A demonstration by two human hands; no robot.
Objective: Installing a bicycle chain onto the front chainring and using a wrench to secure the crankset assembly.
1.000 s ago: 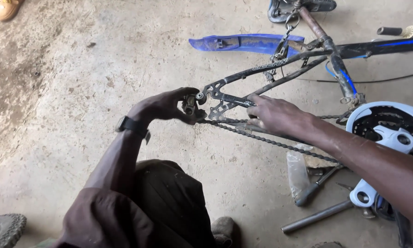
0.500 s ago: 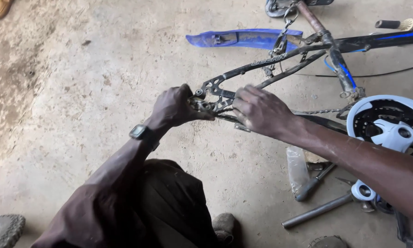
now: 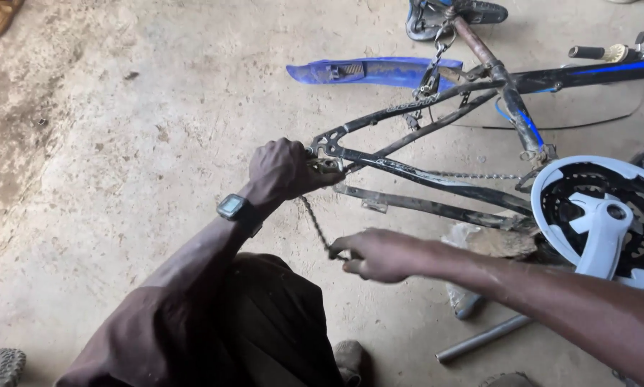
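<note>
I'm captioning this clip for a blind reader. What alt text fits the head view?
Seen from above, a person's left hand grips the rear end of a wheel-less bike frame lying on a concrete floor, while the right hand pinches a loose chain. A white crank guard sits at right and a blue fender beyond.

Left hand [image 3: 285, 172] hides dropout part; chainring guard [image 3: 600, 215] cut off right.

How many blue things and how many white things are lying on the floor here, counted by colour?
Blue: 2, the mudguard and the blue-and-black bicycle frame, whose rear end the left hand grips.
White: 1, the chainring guard.
Total: 3.
The right hand pinches the dark chain, not counted.
</note>
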